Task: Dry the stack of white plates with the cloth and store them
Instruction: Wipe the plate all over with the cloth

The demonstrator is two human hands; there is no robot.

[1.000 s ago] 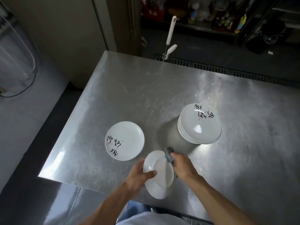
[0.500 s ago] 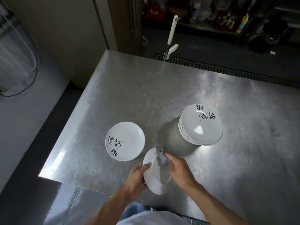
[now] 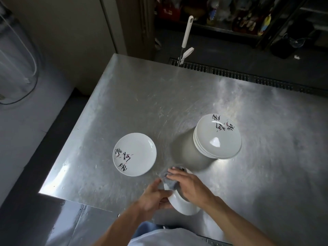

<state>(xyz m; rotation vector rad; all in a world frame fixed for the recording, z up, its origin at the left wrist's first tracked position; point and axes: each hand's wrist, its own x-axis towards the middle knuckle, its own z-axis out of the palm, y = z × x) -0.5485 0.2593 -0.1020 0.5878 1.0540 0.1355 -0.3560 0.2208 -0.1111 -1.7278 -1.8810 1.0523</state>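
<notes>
Tilted plate wiped over the table's near edge

The left hand grips the lower rim of a white plate, fingers curled round it, holding it tilted above the near edge of the steel table. The right hand presses a grey cloth to the plate's upper rim, fingers laid close together; its thumb is hidden. A single plate lies flat toward the left edge, and the stack of plates stands toward the right, well apart from it.
</notes>
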